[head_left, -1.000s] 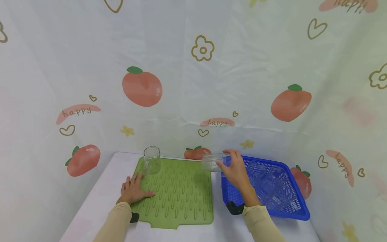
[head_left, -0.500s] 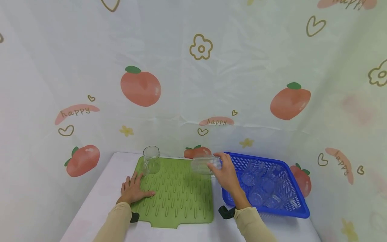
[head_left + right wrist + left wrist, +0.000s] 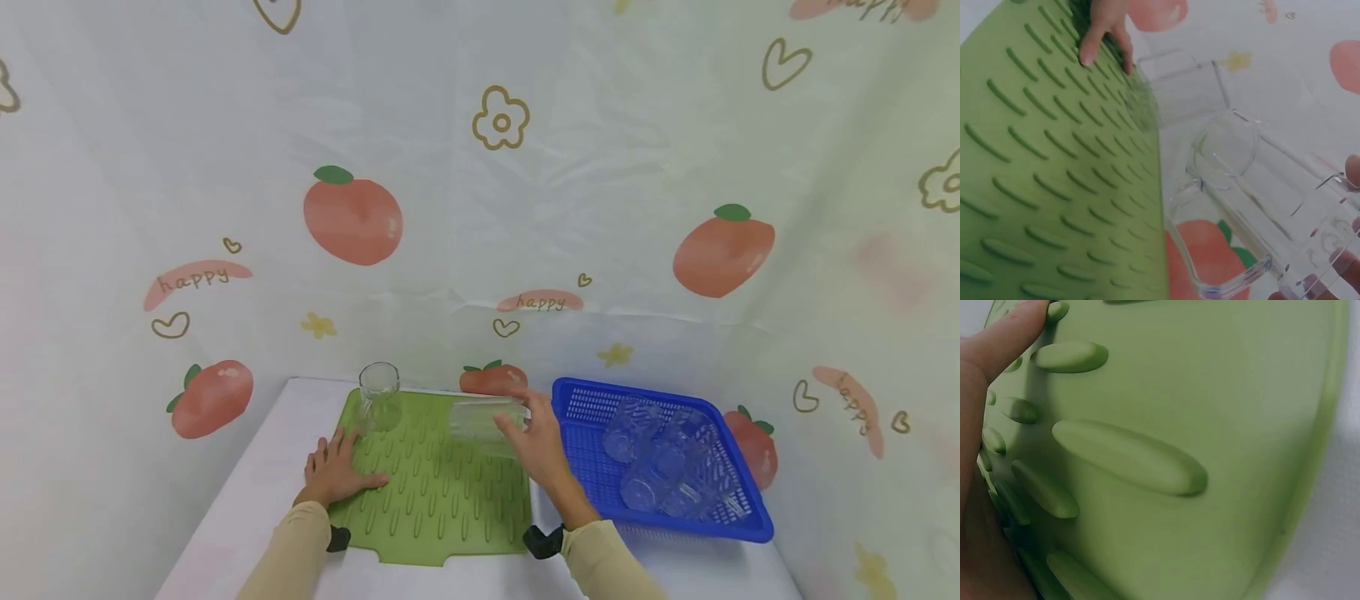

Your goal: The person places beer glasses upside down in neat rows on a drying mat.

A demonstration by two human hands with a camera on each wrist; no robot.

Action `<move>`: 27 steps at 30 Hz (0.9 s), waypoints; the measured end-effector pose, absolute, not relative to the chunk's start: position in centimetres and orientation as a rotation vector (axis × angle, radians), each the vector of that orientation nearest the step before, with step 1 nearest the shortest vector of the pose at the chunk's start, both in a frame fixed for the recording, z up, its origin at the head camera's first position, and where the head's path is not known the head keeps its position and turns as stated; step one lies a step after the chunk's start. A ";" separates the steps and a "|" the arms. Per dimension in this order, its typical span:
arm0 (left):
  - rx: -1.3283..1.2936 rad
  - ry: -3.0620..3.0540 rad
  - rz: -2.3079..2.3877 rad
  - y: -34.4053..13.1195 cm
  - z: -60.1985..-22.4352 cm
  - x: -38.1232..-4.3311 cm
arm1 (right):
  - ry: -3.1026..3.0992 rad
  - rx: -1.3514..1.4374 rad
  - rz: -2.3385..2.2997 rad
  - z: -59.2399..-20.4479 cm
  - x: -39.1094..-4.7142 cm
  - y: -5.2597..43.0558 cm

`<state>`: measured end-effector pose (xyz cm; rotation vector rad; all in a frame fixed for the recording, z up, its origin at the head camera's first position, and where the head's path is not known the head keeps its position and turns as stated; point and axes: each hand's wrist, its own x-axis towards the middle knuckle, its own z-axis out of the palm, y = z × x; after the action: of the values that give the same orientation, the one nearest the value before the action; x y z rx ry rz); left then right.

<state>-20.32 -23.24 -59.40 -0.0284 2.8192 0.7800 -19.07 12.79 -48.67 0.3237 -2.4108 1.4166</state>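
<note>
A clear glass mug lies sideways in the air over the right back part of the ribbed green mat. My right hand grips it near its base, thumb and fingers round it. In the right wrist view the held mug shows its handle, and its mouth points away from the palm. My left hand rests with spread fingers on the mat's left edge. Just beyond those fingers, a second glass mug stands at the mat's back left corner, its handle toward the hand.
To the right, a blue plastic basket with slotted walls holds several clear glasses. Both mat and basket lie on a white tabletop. A white curtain printed with fruit hangs close behind.
My right hand has carried the glass mug leftward from above the basket's left edge to over the mat. The left hand and the standing mug have stayed in place.
</note>
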 end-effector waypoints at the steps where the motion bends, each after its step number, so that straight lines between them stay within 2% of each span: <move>1: -0.028 2.820 0.778 -23.3 -59.4 -20.4 | -2.405 0.320 1.428 -48.8 -19.1 12.5; 15: -0.002 2.860 0.875 -23.3 -61.0 -20.7 | -2.373 0.218 1.622 -50.0 -18.9 10.1; 27: -0.024 2.847 0.779 -23.2 -59.6 -20.4 | -2.378 0.154 1.666 -50.9 -19.0 9.3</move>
<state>-20.39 -23.17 -59.58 -0.0235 2.8471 0.7787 -19.03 9.34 -50.93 0.1538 -2.3776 1.6658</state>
